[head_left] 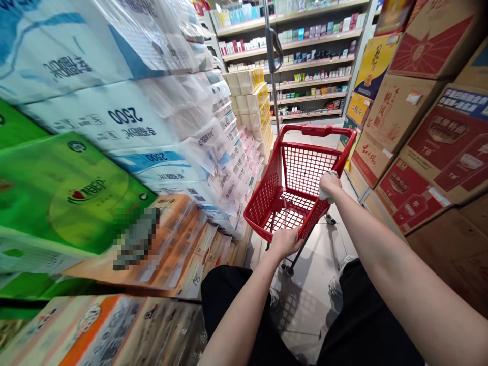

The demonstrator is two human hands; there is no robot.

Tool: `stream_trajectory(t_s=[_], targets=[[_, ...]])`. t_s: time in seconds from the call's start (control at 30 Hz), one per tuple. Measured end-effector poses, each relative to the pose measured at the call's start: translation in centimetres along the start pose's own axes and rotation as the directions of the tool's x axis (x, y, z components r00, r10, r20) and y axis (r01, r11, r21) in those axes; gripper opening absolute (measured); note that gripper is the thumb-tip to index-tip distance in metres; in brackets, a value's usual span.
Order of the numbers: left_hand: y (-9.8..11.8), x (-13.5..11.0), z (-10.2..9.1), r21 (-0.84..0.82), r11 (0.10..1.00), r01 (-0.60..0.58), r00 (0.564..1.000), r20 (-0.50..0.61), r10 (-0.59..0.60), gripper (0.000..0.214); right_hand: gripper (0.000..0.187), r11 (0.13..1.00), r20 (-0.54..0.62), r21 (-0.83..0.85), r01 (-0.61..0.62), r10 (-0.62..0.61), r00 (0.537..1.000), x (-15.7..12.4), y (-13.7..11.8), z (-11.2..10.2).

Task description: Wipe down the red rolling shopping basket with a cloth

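A small red plastic shopping cart (310,165) stands in front of my legs, with nothing in its upper basket. My left hand (285,242) is closed over the near rim of that basket, thumb side hidden from me. On the right rim, my right hand (332,182) is closed around a crumpled white cloth or tissue (324,195), which presses against the red plastic. The cart's handle (314,130) is at the far end, away from me.
Stacked tissue packs (125,117) wall the left side, with green packs (72,188) close by. Printed cardboard boxes (430,132) are piled high on the right. Shelves of small goods (305,56) close off the far end. A thin metal pole (273,81) stands behind the cart.
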State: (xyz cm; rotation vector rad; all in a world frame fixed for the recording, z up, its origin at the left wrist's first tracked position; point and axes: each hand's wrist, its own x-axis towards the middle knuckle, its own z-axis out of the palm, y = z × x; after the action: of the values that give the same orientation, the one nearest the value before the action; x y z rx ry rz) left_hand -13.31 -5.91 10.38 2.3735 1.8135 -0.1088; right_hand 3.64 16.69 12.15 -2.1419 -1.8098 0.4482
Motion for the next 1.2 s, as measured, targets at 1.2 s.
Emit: stream_trajectory(t_s=[1.2], targets=[[3.6,5.4,1.2,-0.177,0.981,0.074,0.997,0.004,-0.075,0.033,0.055,0.976,-0.396,-0.159,-0.152,0.078,0.915,11.6,-1.3,1.2]])
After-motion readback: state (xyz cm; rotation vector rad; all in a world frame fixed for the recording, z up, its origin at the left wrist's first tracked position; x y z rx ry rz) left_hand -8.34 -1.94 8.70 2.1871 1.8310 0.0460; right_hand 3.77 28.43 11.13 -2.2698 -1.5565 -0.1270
